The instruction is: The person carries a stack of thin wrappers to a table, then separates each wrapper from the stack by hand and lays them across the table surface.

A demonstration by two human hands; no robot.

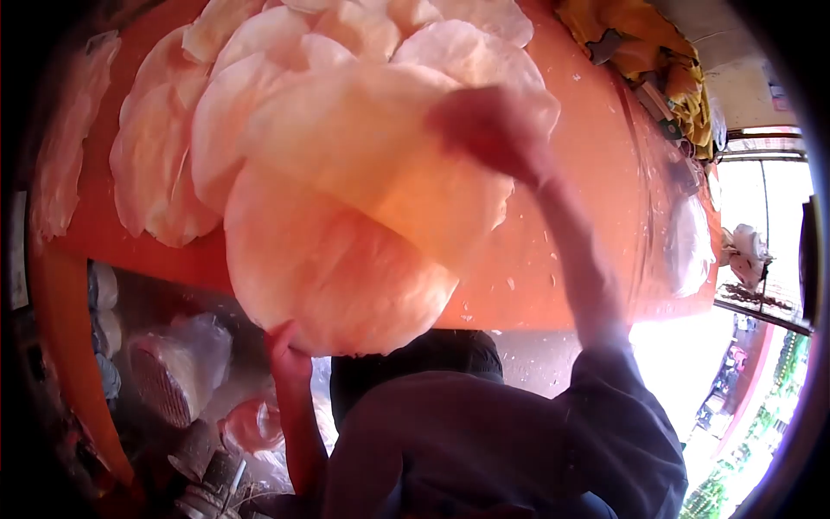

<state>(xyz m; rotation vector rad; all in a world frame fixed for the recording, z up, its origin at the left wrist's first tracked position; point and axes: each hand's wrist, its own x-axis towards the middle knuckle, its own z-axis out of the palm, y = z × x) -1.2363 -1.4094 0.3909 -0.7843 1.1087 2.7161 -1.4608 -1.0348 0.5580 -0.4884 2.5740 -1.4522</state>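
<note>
Many thin, round, pale sheets point(156, 156) lie overlapping on an orange surface point(596, 173). At the near edge, my left hand point(284, 339) pinches the rim of a large round sheet point(337, 277). Over its upper part lies another pale, translucent sheet point(346, 138), blurred by motion. My right hand point(488, 130) is at the upper right of that sheet; motion smears its fingers, so its grip cannot be made out.
Yellow cloth point(683, 86) and small items lie along the far right edge, with a white plastic bag point(690, 246) nearer. Below the surface at the left are a clear plastic-wrapped bundle point(177, 368) and a reddish bag point(255, 424).
</note>
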